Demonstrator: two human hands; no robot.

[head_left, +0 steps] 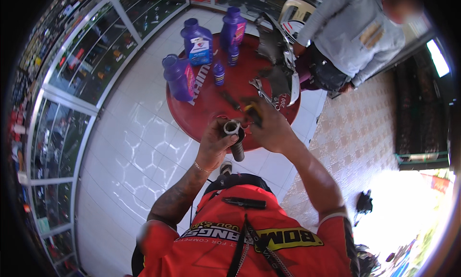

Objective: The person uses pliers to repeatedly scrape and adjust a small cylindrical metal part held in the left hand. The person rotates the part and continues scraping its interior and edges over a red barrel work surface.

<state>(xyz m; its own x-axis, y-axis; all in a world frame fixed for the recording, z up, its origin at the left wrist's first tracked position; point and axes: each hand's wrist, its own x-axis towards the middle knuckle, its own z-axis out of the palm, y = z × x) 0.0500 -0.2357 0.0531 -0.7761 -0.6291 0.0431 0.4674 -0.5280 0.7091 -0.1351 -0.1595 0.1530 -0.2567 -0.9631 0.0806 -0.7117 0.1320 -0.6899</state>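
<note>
My left hand (pixel 214 141) is wrapped round a greyish metal tube (pixel 238 153). The tube's hollow upper end faces up, and its lower end sticks out below the thumb. Close beside it on the right, my right hand (pixel 272 125) grips a tool with a yellow and black handle (pixel 253 114); fingers cover much of it, so its kind is unclear. Both hands are over the near edge of a round red drum top (pixel 211 114). A dark, slim tool (pixel 231 100) lies on the drum just beyond the hands, with metal wrenches (pixel 259 87) to its right.
Three purple jugs (pixel 180 80) and two small purple bottles (pixel 219 74) stand on the drum's left and far side. Dark fairing-like panels (pixel 276 56) lie at its right. Another person in a grey top (pixel 348 30) stands at the back right. Glass display cabinets (pixel 81 46) line the left.
</note>
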